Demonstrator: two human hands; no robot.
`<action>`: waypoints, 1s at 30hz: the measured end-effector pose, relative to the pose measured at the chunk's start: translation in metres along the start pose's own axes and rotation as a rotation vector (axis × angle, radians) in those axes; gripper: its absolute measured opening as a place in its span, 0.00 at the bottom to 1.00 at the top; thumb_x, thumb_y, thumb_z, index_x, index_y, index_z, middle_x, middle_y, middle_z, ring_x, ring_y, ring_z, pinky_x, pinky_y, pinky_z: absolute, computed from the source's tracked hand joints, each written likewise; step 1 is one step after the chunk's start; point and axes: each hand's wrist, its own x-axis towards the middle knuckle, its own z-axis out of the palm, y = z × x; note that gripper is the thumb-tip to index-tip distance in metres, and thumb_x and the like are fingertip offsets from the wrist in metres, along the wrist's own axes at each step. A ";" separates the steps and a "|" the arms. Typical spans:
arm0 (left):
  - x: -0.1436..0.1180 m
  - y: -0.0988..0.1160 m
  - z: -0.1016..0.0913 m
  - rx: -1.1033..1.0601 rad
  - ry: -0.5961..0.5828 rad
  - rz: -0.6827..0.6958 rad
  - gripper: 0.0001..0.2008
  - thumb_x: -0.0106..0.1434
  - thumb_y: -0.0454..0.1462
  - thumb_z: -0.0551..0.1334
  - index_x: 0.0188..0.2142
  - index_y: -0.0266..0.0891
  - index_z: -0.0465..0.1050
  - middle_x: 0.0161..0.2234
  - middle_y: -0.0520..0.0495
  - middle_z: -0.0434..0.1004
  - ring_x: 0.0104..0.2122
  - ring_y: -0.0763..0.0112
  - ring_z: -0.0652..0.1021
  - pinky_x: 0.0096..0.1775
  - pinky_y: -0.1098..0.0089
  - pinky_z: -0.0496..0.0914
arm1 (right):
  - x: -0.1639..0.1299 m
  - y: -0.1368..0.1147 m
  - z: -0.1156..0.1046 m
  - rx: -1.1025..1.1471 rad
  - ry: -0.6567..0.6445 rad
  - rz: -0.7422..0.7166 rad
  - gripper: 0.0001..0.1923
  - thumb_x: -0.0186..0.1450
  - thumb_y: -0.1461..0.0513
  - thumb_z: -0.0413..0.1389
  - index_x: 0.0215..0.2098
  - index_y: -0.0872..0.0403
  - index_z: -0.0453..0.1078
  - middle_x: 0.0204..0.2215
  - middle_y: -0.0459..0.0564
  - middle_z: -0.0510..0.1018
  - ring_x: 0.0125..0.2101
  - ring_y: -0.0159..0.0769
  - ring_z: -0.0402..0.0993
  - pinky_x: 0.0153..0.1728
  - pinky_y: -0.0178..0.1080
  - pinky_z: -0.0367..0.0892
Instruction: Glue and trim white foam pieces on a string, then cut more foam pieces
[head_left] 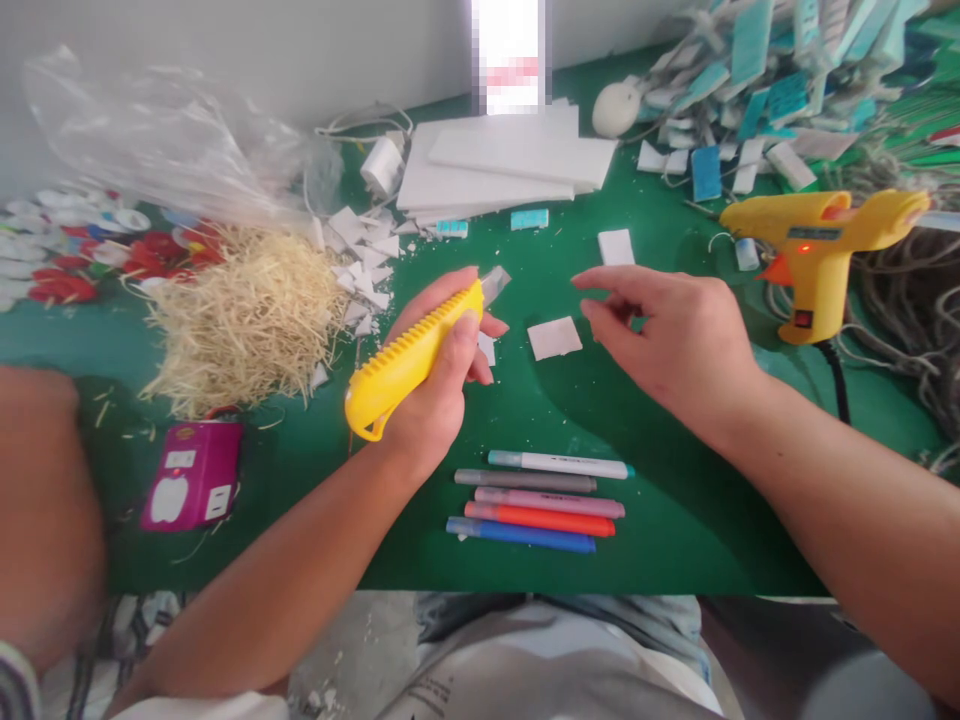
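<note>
- Two hands over the green table [675, 520]: my left hand [439, 385] is wrapped around the yellow utility knife [409, 360], blade out.
- My right hand [675, 340] hovers with fingers loosely spread, holding nothing, just beside the small white foam square [555, 337].
- Step, I judge: about to trim that square (pens [536, 495] lie nearer me); next calls for pinning it flat, fingertips away from the blade.
</note>
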 end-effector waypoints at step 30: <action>-0.008 0.001 -0.005 0.095 -0.086 -0.023 0.21 0.70 0.55 0.64 0.51 0.44 0.80 0.28 0.52 0.80 0.22 0.77 0.75 0.22 0.77 0.72 | -0.004 0.004 0.010 -0.145 -0.141 -0.203 0.19 0.64 0.56 0.62 0.51 0.56 0.82 0.43 0.59 0.81 0.42 0.49 0.77 0.40 0.47 0.74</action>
